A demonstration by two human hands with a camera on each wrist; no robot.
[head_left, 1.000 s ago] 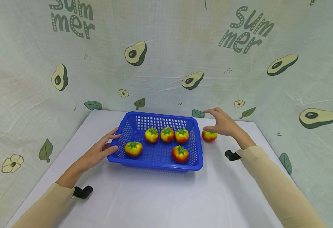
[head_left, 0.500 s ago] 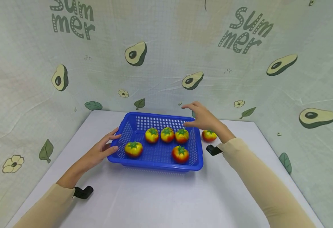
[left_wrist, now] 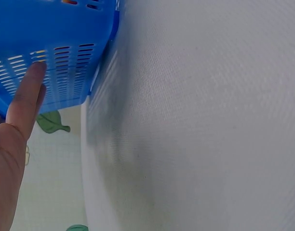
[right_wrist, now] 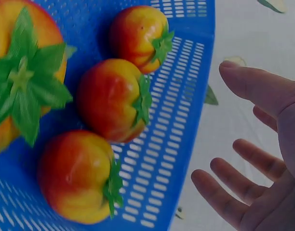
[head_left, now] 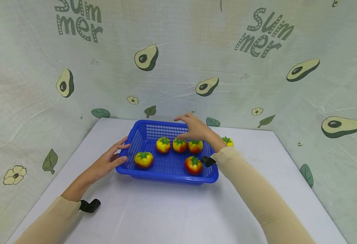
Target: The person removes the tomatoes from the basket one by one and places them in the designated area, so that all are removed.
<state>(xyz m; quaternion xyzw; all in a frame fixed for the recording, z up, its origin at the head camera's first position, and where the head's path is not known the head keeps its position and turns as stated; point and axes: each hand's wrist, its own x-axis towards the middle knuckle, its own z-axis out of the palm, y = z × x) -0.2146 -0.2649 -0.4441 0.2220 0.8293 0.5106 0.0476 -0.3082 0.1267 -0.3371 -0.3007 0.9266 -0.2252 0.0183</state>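
A blue slotted plastic basket (head_left: 163,176) holds several red-and-yellow tomatoes with green leafy tops; one tomato (head_left: 143,159) lies near its left end. My left hand (head_left: 103,164) rests at the basket's left rim, fingers and thumb fairly straight; in the left wrist view a fingertip (left_wrist: 39,67) overlaps the slotted wall. Over the back of the basket hovers my right hand (head_left: 195,128), thumb and fingers spread with nothing between them. Below it sit the middle tomato (head_left: 179,145) and its right neighbour (head_left: 195,147). Outside, another tomato (head_left: 228,141) is partly hidden by the right wrist.
The basket stands on a white-covered table (head_left: 166,213). Behind and at both sides hangs a pale cloth (head_left: 172,51) printed with avocados, leaves and lettering. A black wrist camera (head_left: 208,161) overlaps the basket's right end.
My right hand has moved left from above the outside tomato to over the back of the basket, staying spread. The left hand, basket and tomatoes have kept their places.
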